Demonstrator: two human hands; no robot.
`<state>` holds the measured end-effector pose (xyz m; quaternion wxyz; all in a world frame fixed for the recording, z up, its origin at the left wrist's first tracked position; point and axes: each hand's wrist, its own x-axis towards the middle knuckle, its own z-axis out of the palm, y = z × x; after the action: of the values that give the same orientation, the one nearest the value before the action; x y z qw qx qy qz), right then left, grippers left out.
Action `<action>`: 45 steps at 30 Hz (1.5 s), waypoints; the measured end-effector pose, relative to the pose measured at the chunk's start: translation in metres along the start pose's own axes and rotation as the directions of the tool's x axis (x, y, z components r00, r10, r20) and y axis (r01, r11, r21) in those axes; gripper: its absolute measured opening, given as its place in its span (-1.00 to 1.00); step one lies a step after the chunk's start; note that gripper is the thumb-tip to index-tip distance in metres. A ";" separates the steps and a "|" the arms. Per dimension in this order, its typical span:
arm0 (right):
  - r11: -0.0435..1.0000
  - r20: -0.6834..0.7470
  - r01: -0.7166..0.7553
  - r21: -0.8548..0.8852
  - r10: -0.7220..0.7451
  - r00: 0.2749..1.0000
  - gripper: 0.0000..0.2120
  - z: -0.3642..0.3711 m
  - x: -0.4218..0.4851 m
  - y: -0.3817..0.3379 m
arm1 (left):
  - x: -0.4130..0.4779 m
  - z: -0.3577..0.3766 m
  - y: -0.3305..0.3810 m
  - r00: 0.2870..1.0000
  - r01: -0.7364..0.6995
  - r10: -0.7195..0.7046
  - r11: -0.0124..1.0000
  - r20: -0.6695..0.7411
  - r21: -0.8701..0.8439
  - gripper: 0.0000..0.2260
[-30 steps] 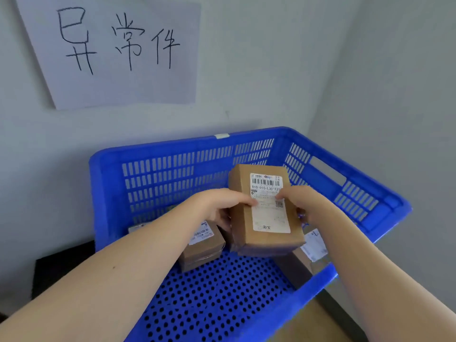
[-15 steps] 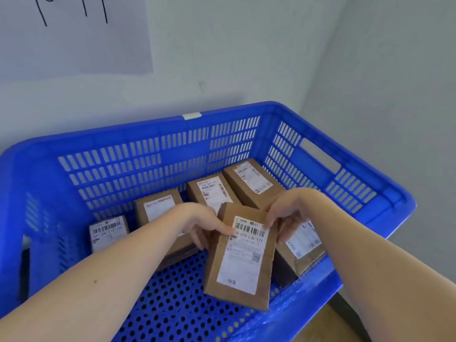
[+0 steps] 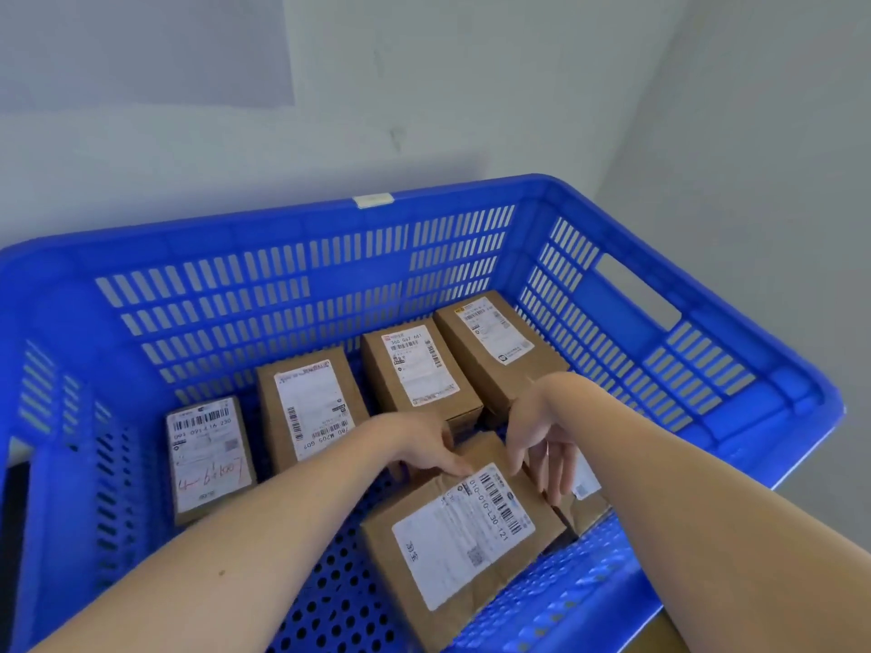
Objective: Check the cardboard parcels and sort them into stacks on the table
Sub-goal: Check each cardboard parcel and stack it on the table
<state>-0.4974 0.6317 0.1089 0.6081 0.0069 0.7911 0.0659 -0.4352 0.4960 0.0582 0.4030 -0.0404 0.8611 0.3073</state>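
Left hand point(image 3: 424, 447) reaches into the crate, fingers mostly straight, fingertips point(image 3: 459, 469) resting on the far end of a brown cardboard parcel with a white barcode label point(image 3: 464, 534); no closed grip visible. Right hand point(image 3: 542, 445) hangs just beside it, fingers loose, spread, pointing down, holding nothing. Its tips are at the parcel's far right corner; touching or just clear, cannot tell.

That parcel lies flat, label up, turned diagonally, on the perforated floor of a blue slotted plastic crate point(image 3: 283, 223), near the crate's front wall. Four more brown cardboard boxes lie label up in a row along the far wall: leftmost box point(image 3: 207, 459) with red handwriting on its label, second box point(image 3: 311, 412), third box point(image 3: 419, 369), fourth box point(image 3: 499, 346) in the far right corner. A sixth box point(image 3: 584, 494), mostly hidden by the right hand, sits just right of the touched parcel.

Small white tape patch point(image 3: 373, 200) on the crate's far rim. Pale paper sheet point(image 3: 141, 49) on the grey wall point(image 3: 471, 87) behind.
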 end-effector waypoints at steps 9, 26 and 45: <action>0.992 -0.107 0.000 -0.129 -0.014 0.994 -0.50 -0.001 -0.005 -0.009 | 0.029 0.042 -0.007 0.991 -0.114 0.127 0.963 -0.039 0.246 -0.51; 0.903 -0.477 0.252 -0.349 -0.403 0.781 -0.65 0.012 -0.052 -0.023 | -0.042 -0.024 -0.004 0.949 -0.067 0.135 0.969 -0.283 0.236 -0.63; 0.494 -0.619 0.666 -0.559 -0.783 0.062 -0.90 0.097 -0.151 -0.124 | -0.266 -0.013 -0.062 0.250 0.344 0.056 0.928 -0.967 0.143 -0.77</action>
<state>-0.3557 0.5046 0.2155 0.1036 -0.4587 0.8589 -0.2031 -0.2458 0.3912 0.2255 -0.1742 -0.2309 0.9567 0.0333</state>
